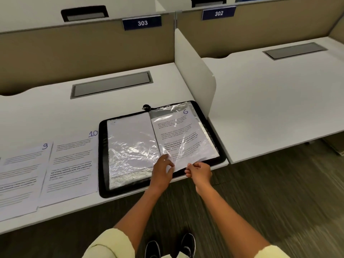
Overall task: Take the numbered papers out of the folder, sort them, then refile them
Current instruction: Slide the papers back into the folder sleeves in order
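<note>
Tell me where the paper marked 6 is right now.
Paper 6 lies in the right-hand sleeve of the open folder on desk 303, its near edge pinched by the right hand, the left hand beside it.
</note>
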The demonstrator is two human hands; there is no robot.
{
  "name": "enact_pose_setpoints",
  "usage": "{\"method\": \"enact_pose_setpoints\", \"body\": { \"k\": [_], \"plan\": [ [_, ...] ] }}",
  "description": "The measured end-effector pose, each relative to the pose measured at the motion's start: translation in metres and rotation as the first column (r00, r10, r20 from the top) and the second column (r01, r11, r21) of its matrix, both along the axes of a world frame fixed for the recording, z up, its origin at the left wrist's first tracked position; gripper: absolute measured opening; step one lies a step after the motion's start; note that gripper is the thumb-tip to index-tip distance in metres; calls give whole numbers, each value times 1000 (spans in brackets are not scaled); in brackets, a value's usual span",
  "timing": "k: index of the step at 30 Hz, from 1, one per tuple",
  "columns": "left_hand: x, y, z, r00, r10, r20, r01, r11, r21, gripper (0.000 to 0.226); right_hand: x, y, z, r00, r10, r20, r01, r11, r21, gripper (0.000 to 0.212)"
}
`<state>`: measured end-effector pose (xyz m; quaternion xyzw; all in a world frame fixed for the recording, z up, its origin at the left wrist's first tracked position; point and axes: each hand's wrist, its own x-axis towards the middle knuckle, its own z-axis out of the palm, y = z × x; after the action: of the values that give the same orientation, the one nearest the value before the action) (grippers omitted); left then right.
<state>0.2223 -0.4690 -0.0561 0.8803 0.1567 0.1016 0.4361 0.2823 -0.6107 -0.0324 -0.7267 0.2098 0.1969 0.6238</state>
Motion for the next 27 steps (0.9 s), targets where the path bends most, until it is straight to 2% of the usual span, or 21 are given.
{"method": "enact_pose_setpoints", "body": {
  "k": [6, 10, 14, 20, 27],
  "plan": [
    [2, -2, 3, 1000, 7, 28, -6, 1000, -28, 10, 17, 14, 6, 994, 90, 65, -83, 991, -108, 13],
    [3, 0, 1, 1000, 5, 31, -4, 1000, -25, 20, 25, 19, 8, 983, 154, 101, -131, 970, -205, 15],
    [3, 0, 3, 1000, 8, 20, -8, 1000, -25, 18, 34, 23, 11, 980, 176, 92, -154, 966, -206, 16],
    [1, -1, 4, 996, 26, -84, -27, 1000, -11, 7, 37, 22, 11, 984, 166, 66, -152, 971, -183, 21],
    [0, -4, 5, 992, 31, -121, -31, 999, 9, 6, 31, -4, 11, 992, 51, 112, -32, 986, -166, 28]
  ]
}}
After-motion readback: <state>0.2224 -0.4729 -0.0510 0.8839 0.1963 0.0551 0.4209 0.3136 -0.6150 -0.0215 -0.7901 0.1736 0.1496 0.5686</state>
